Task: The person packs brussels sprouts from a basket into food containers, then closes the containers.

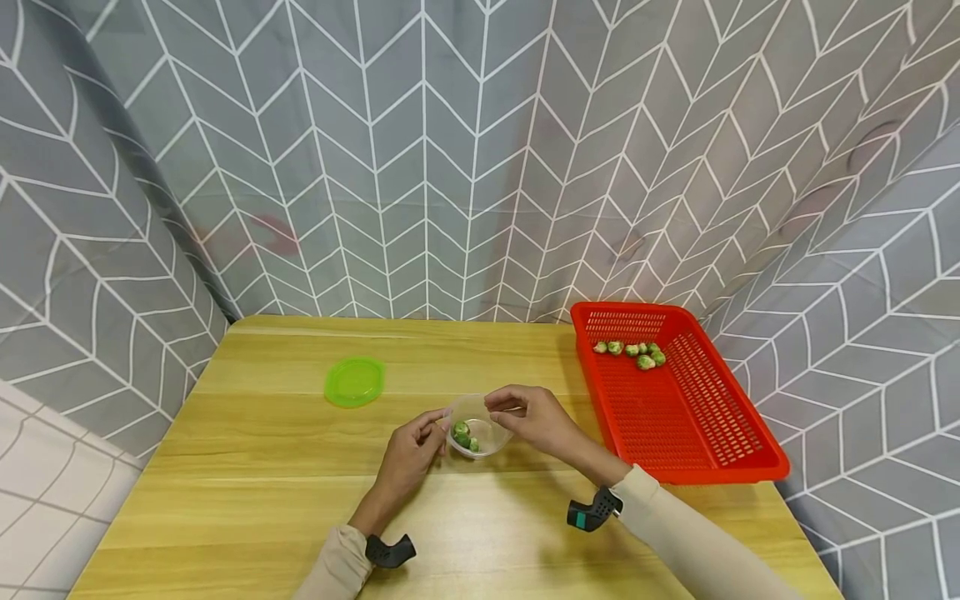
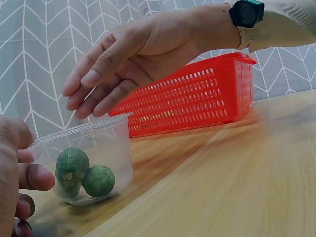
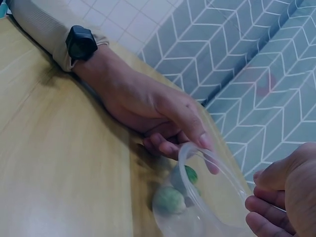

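Note:
A clear plastic container (image 1: 491,439) stands on the table with a few Brussels sprouts (image 1: 461,433) at its bottom. My left hand (image 1: 408,456) holds its rim at the left, the thumb (image 3: 205,139) over the edge and other fingers curled outside. Above the opposite side hovers my right hand (image 1: 538,419), palm down. In the left wrist view, its fingers (image 2: 106,101) hang loosely over the opening, and nothing shows between them. Through the container wall (image 2: 124,158), the sprouts (image 2: 74,163) appear clustered together.
A red perforated basket (image 1: 675,442) stands at the right, with several Brussels sprouts (image 1: 646,362) toward its far end. A green lid (image 1: 355,382) lies on the wooden table (image 1: 285,467) at the left. Behind hangs a grey patterned curtain (image 1: 450,167).

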The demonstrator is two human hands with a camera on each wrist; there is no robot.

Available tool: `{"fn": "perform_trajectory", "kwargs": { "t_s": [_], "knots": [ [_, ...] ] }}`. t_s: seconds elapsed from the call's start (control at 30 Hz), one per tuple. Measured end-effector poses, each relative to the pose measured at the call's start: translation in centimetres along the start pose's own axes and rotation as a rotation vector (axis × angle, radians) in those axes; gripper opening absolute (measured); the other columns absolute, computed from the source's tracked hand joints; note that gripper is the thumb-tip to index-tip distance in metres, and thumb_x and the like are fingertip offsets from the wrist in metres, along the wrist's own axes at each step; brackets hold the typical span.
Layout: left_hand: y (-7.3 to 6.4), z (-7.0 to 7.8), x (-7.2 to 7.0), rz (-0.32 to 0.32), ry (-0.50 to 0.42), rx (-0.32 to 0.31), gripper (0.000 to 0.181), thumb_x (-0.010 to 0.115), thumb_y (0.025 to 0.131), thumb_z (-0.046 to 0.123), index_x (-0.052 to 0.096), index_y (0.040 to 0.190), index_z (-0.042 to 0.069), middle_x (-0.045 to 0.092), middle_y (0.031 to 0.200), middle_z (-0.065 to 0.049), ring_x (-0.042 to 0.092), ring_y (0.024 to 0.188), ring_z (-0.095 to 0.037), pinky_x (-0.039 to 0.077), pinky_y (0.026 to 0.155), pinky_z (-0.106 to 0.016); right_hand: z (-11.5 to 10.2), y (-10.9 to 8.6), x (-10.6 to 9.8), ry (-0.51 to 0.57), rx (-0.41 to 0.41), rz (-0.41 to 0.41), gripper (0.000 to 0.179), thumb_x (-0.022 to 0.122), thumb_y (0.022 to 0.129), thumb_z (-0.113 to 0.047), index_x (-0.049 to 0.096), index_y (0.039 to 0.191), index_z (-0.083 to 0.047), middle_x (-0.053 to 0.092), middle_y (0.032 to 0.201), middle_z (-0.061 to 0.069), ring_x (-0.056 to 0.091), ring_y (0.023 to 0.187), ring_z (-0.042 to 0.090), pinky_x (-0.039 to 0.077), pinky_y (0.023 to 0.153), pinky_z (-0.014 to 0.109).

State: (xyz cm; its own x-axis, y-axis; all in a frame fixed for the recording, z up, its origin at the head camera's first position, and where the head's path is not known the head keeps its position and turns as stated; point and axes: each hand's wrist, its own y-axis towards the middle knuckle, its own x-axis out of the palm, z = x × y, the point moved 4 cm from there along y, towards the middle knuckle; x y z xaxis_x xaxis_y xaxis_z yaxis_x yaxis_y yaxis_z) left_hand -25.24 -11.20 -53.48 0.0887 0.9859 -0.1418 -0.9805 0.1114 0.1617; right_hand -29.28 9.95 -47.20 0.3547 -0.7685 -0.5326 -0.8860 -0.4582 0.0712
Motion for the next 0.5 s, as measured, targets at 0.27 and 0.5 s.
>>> {"fn": "perform_trajectory", "kwargs": {
  "t_s": [0.27, 0.5],
  "knots": [
    [0.4, -2.1, 0.2, 0.006, 0.016, -0.008, 0.032, 0.060, 0.103, 0.015, 0.065, 0.133, 0.003, 0.065, 0.071, -0.018, 0.053, 0.057, -0.020, 0.039, 0.054, -0.022, -0.6, -0.5, -1.9, 0.011, -0.024, 0.060, 0.021, 0.070, 0.092, 0.001, 0.072, 0.113, 0.003, 0.071, 0.113, 0.024, 0.071, 0.102, 0.031, 0.057, 0.085, 0.033],
    [0.7, -3.5, 0.1, 0.010, 0.023, 0.003, 0.033, 0.062, 0.102, 0.030, 0.067, 0.131, 0.015, 0.065, 0.068, -0.005, 0.050, 0.054, -0.012, 0.039, 0.052, -0.025, -2.4, -1.1, -3.4, 0.019, 0.028, 0.101, 0.023, 0.068, 0.092, 0.005, 0.069, 0.115, 0.008, 0.070, 0.114, 0.024, 0.069, 0.105, 0.040, 0.057, 0.087, 0.035]
  ]
}}
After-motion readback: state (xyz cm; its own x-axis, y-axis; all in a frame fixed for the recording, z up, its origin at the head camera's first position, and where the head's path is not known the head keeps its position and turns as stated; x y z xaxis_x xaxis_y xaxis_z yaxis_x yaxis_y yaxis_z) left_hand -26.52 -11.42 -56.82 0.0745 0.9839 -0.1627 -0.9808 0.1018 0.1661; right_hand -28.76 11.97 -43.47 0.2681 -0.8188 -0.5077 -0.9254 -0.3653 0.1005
